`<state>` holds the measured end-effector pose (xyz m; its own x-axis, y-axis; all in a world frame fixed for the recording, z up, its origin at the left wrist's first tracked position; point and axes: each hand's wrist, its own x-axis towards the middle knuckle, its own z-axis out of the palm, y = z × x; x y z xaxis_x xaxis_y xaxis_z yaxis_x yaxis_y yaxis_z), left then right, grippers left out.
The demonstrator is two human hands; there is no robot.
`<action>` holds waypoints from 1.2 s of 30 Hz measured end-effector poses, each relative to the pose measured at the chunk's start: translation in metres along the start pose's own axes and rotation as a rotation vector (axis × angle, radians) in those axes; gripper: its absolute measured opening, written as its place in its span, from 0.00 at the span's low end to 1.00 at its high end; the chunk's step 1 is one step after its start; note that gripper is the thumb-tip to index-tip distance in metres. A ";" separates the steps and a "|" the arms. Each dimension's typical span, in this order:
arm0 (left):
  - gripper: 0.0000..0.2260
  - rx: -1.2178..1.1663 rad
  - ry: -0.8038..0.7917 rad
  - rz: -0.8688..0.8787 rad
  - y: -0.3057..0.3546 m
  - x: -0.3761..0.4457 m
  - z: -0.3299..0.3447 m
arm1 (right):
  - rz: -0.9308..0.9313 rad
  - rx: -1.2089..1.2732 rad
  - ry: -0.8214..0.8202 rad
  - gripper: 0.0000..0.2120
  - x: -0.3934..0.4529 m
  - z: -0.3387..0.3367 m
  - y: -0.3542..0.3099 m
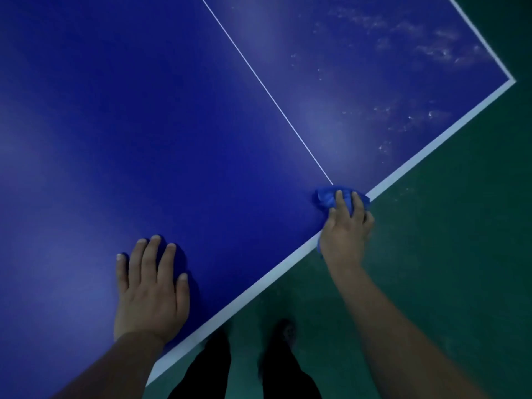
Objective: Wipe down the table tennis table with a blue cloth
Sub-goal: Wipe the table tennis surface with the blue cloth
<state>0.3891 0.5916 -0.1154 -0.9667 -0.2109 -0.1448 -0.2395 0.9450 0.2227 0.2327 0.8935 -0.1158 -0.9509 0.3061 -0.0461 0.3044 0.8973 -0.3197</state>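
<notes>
Fingers [339, 201] of the right hand [347, 234] are curling over a bunched blue cloth [326, 197] and pinning it to the near edge of the table tennis table [144, 125], at lower right of centre in the frame, where the thin white centre line [264, 90] is meeting the white border stripe [288, 262]. The left hand [151, 286], at lower left, is lying flat on the surface with its fingers straight and slightly spread, holding nothing and apparently bracing the body.

Progress, judged from the surface: the large half of the table to the left of the centre line is showing an even blue with no visible marks, so it is probably done already. The smaller area at upper right, towards the corner, is carrying pale smears and specks [426, 47], and these are running down towards the border stripe; this part is apparently waiting for the cloth. A little pale dust is also showing on the green floor [460, 254] just beyond the edge. The wipe therefore appears to be roughly half finished.

No brand, label or legible writing is appearing on the table, cloth or floor.
</notes>
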 end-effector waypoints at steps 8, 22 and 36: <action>0.27 0.001 -0.011 -0.002 0.000 0.000 -0.002 | 0.148 0.063 0.235 0.13 0.008 -0.060 0.027; 0.27 -0.001 0.008 -0.012 0.000 -0.001 0.001 | 0.163 0.054 0.091 0.16 0.016 -0.067 0.070; 0.26 0.017 0.009 0.010 -0.002 -0.001 0.001 | -0.842 -0.208 -0.129 0.16 -0.011 0.014 -0.044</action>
<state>0.3901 0.5905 -0.1162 -0.9698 -0.2035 -0.1343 -0.2283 0.9513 0.2073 0.2291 0.8464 -0.1146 -0.8594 -0.5110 0.0170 -0.5093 0.8527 -0.1167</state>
